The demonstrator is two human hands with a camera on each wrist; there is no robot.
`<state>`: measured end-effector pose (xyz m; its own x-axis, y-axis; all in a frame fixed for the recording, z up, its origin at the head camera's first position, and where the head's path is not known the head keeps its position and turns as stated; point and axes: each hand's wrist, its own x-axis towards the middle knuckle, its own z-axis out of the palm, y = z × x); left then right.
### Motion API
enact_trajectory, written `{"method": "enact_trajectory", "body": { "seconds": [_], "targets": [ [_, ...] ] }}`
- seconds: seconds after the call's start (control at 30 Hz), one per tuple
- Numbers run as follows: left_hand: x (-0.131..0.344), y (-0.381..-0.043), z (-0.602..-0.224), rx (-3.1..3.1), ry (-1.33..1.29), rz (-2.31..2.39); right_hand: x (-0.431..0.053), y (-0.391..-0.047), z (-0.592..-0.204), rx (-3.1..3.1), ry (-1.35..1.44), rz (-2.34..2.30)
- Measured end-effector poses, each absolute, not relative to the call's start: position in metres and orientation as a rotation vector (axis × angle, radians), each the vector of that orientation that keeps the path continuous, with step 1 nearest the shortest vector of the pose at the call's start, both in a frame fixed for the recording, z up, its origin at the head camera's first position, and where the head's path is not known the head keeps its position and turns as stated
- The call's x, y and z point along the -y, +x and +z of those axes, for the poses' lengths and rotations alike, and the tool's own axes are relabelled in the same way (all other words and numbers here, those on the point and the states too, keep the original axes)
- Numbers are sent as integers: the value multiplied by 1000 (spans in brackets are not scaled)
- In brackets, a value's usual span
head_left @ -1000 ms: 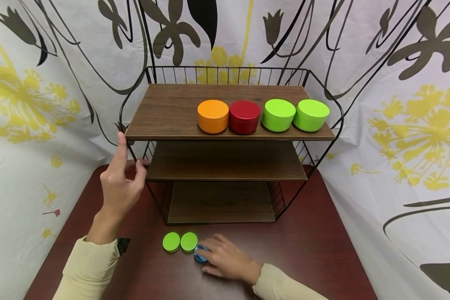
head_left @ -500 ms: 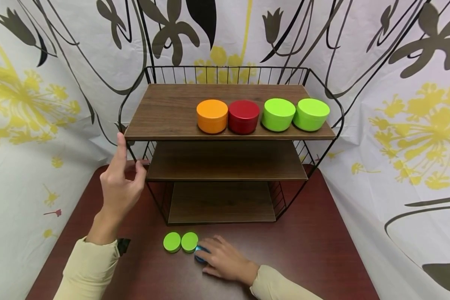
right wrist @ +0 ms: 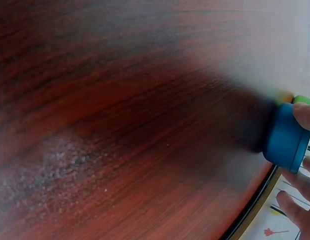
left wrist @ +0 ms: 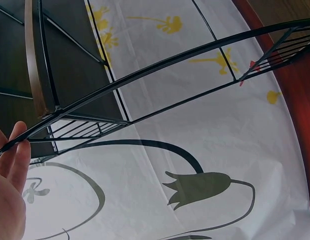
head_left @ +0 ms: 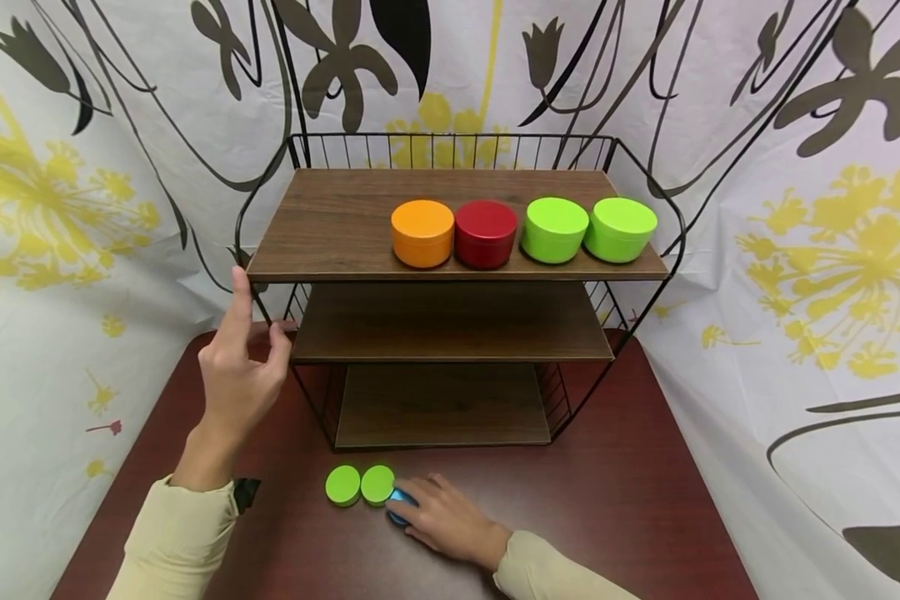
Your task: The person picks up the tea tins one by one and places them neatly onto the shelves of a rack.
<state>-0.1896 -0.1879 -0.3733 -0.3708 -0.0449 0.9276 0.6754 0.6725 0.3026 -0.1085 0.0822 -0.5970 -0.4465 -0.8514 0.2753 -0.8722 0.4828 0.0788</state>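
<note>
My left hand [head_left: 236, 358] holds the black wire frame of a three-tier shelf rack [head_left: 450, 350] at its left side. In the left wrist view, fingers [left wrist: 17, 167] curl at that wire. On the table before the rack, my right hand [head_left: 446, 515] grips a small blue round container [head_left: 401, 507], partly hidden under the fingers. In the right wrist view the blue container [right wrist: 285, 135] stands on the table with thumb and fingers around it. Two green round containers [head_left: 342, 486] stand side by side, left of the blue one, which is beside the nearer green one.
Along the rack's top shelf [head_left: 330, 217] stand an orange round container [head_left: 422, 233], a red one [head_left: 485, 234] and two green ones [head_left: 555, 230]. A dark red wooden table [head_left: 607, 492] lies beneath the rack. Patterned white cloth [head_left: 817, 292] hangs behind and at both sides.
My right hand has shifted very slightly left at the blue container, its forearm drawing left. The left hand keeps its place on the rack's frame.
</note>
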Motion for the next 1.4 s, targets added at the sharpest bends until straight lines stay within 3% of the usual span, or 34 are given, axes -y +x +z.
{"method": "enact_trajectory", "body": {
  "seconds": [0.4,1.4],
  "targets": [
    [188,-190,-374,1799,-503,-830,-88,-110,-593,2523,1488,221],
    [188,-189,-373,1803,-499,-812,-87,-113,-527,2326,1561,298]
  ]
}}
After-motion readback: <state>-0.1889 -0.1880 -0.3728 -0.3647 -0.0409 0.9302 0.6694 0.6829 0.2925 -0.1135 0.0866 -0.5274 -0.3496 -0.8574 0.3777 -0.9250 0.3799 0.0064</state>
